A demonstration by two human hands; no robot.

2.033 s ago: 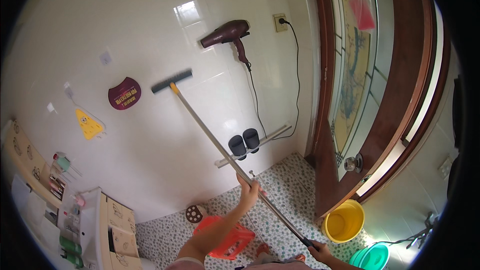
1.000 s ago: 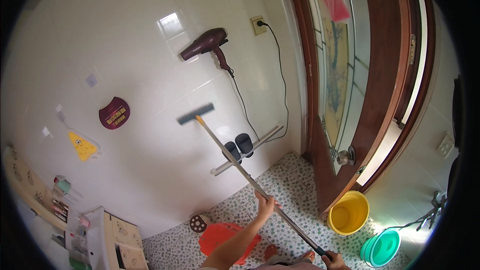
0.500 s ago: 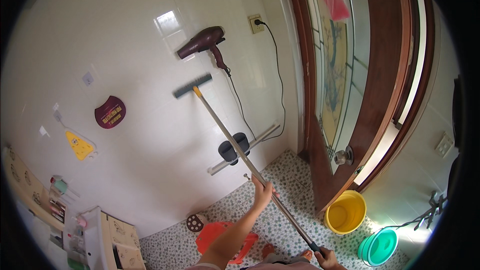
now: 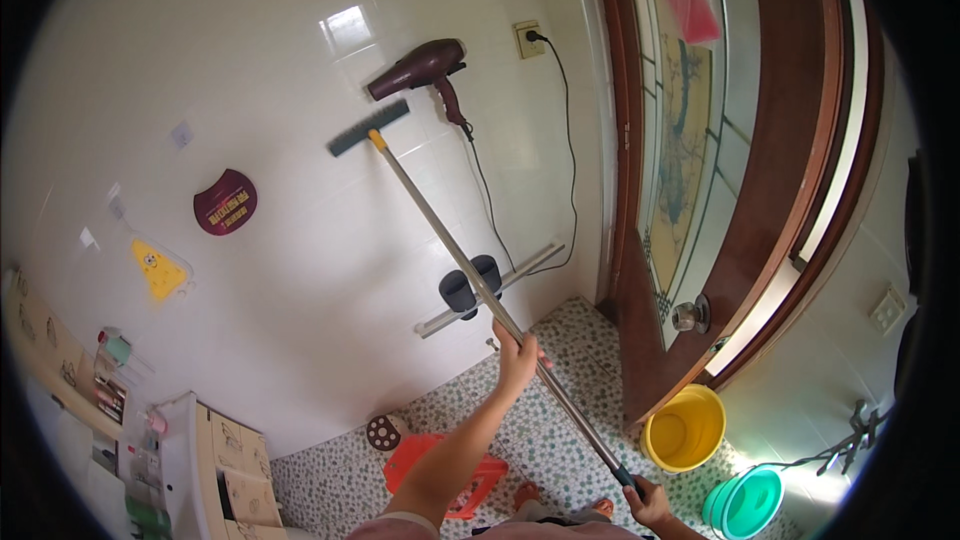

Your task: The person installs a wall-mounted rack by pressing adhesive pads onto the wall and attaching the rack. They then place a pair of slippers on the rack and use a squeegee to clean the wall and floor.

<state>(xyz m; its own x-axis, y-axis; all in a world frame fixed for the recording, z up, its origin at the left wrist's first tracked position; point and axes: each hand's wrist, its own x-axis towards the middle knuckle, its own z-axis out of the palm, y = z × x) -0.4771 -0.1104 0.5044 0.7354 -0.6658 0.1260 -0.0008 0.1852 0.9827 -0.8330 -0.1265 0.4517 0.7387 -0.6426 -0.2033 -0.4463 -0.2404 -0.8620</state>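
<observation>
With both hands I hold a long-handled floor brush (image 4: pixel 440 227), its metal pole slanting up and leftward over the white tiled wall. Its dark grey bristle head (image 4: pixel 368 128) with a yellow joint is at the wall, just below and left of a maroon hair dryer (image 4: pixel 420 68). My left hand (image 4: pixel 517 360) is closed round the middle of the pole. The dark grip at the lower end is in my right hand (image 4: pixel 648 502), fingers wrapped round it. Behind the pole, two dark cups (image 4: pixel 458 292) sit at a metal rail (image 4: pixel 545 260) on the wall.
A red-orange stool (image 4: pixel 405 455) stands below my left forearm. To the right are a yellow bucket (image 4: pixel 685 430), a green bucket (image 4: pixel 745 502) and a brown door (image 4: pixel 740 240). The dryer's black cord (image 4: pixel 571 155) runs to a wall socket (image 4: pixel 527 38). Patterned drawers (image 4: pixel 240 475) stand at lower left.
The brush head has moved up the wall and slightly left, nearer the hair dryer. Both hands keep their hold, the left a little higher in view. The whole view has shifted slightly.
</observation>
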